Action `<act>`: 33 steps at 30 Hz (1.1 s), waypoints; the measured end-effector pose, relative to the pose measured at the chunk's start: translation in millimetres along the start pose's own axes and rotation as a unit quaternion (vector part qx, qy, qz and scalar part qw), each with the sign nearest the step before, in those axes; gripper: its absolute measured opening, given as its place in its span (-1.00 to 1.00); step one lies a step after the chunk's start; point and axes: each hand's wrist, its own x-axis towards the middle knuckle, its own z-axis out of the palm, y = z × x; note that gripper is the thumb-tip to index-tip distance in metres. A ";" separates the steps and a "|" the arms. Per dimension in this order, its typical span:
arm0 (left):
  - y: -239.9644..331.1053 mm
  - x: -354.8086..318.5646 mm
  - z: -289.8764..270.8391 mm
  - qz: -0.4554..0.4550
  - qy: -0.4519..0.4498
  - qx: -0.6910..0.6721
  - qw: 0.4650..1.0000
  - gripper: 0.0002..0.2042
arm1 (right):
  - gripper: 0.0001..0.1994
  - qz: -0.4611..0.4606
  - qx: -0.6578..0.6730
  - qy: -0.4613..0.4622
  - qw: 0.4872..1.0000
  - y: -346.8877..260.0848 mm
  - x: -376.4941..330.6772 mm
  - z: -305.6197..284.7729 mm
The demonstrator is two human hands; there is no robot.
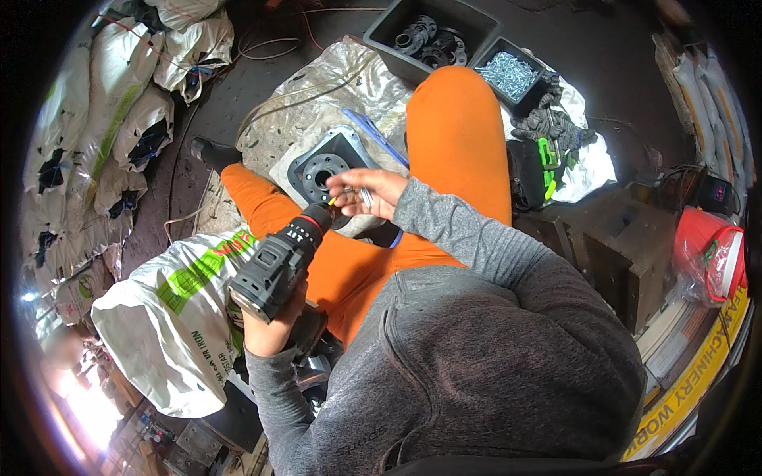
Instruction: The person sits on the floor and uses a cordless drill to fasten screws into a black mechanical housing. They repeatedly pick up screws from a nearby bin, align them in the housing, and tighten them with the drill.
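So the left hand (pixel 270 329) is wrapped around the grip of a black cordless drill (pixel 278 258), fingers curled tight on the handle, chuck pointing up toward the right hand (pixel 367 193). That one sits right at the drill's tip, fingers bunched and pinching some small metal bits, screws I think, though they're too small to tell for sure. Just past the hands there's a dark round flange (pixel 321 173) with bolt holes, lying on a metal plate over crinkly plastic sheeting (pixel 317 87). Orange trouser legs (pixel 456 143) stretch out on both sides of it. Farther up, a grey bin of black flanges (pixel 425 36) sits beside a tray of silver screws (pixel 508 74).
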 end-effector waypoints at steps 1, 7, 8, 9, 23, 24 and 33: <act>0.7 0.6 -1.9 -0.028 0.000 -0.016 0.999 -0.79 | -0.69 0.035 -0.013 -0.022 0.999 0.1 -2.6 1.3; 1.0 8.6 1.4 0.005 0.003 -0.015 1.000 -0.82 | -0.75 0.073 -0.018 -0.020 0.997 2.3 -0.7 2.1; 0.1 9.1 3.0 0.008 0.000 -0.020 1.000 -0.82 | -0.76 0.071 -0.003 -0.026 0.997 3.8 -0.3 0.4; -0.6 8.9 4.3 0.038 0.013 -0.003 0.999 -0.80 | -0.77 0.069 0.019 0.003 0.997 5.7 0.2 -1.2; 1.7 12.1 9.0 -0.037 -0.028 0.059 0.997 -0.67 | -0.79 0.070 0.145 0.033 0.986 18.4 12.3 -12.4; 3.5 13.5 9.8 -0.009 -0.027 0.037 0.999 -0.66 | -0.78 0.071 0.142 0.037 0.987 18.2 12.4 -12.6; 8.9 25.0 17.6 0.014 -0.066 0.110 0.992 -0.52 | -0.76 0.062 0.140 0.064 0.986 30.2 10.5 -10.8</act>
